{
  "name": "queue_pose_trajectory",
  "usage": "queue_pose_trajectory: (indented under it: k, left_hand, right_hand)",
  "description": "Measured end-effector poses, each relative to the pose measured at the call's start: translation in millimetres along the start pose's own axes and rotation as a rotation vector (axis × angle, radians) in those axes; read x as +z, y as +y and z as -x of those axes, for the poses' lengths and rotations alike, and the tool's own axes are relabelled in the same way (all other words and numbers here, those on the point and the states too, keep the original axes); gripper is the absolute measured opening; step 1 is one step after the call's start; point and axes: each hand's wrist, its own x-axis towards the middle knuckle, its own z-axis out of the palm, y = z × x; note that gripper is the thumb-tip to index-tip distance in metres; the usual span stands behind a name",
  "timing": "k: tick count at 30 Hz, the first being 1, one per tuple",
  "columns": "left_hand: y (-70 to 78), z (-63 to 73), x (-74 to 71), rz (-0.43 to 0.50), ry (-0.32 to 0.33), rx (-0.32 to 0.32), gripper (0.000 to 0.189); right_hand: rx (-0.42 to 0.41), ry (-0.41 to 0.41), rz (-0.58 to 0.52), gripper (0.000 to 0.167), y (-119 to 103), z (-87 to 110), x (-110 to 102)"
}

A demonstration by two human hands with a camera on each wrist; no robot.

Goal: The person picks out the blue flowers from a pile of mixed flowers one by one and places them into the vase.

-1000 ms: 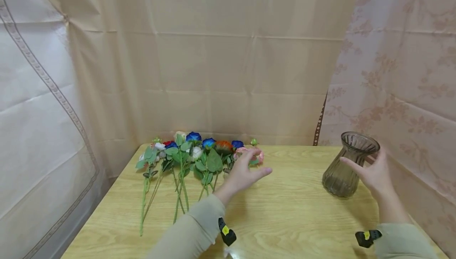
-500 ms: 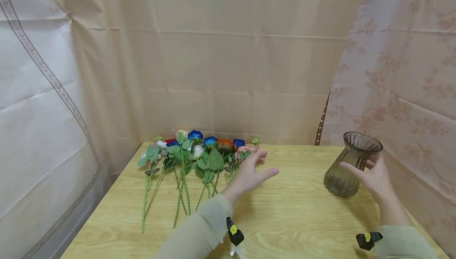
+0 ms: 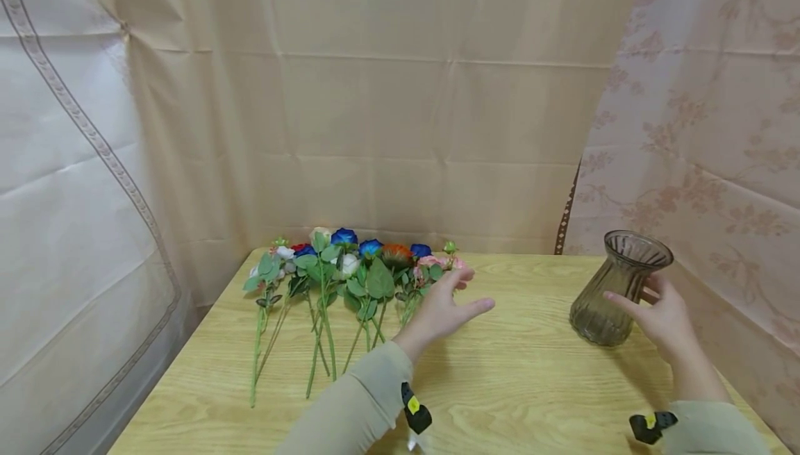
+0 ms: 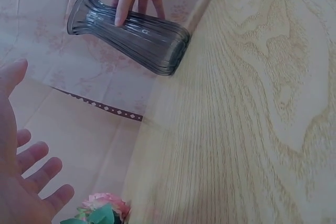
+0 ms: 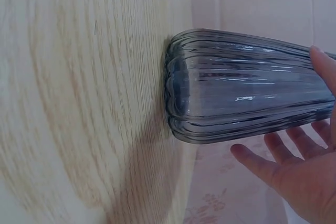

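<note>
A ribbed, smoky glass vase (image 3: 603,312) with a flared rim stands upright near the table's right side. Around its right side is my right hand (image 3: 665,319), thumb in front and fingers behind. In the right wrist view the fingers (image 5: 254,161) are spread and loose beside the vase (image 5: 247,87); whether the thumb touches the glass I cannot tell. My left hand (image 3: 440,309) hovers over the right end of a row of artificial flowers, fingers relaxed, holding nothing. Nearest to it are pink flowers (image 3: 431,262); the hand partly hides their stems.
Several blue roses (image 3: 344,236), white blooms (image 3: 347,265) and an orange flower (image 3: 396,255) lie along the back of the wooden table (image 3: 512,385), stems toward me. A beige curtain (image 3: 400,114) hangs behind, and a patterned cloth (image 3: 706,163) borders the right side.
My left hand has shifted slightly right. The right hand has slid a little lower beside the vase. Flowers and vase stay put on the table, while the view has turned slightly.
</note>
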Motion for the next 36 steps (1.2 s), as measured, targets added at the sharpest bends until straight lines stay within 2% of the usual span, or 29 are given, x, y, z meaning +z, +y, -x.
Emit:
queue_pose_trajectory:
  k: [12, 25, 36]
  left_hand:
    - [-2.7, -0.9, 0.6, 0.008, -0.003, 0.004, 0.07]
    - [-6.4, -0.8, -2.9, -0.009, 0.001, 0.025, 0.072]
    - [-8.2, 5.6, -13.3, -0.048, 0.004, 0.041, 0.075]
  right_hand:
    - [-0.03, 0.003, 0.028, 0.098, -2.9, -0.3, 0.2]
    - [-0.019, -0.013, 0.073, 0.098, -5.6, -1.9, 0.7]
    - [-0.102, -0.036, 0.124, 0.086, -14.8, 1.8, 9.7]
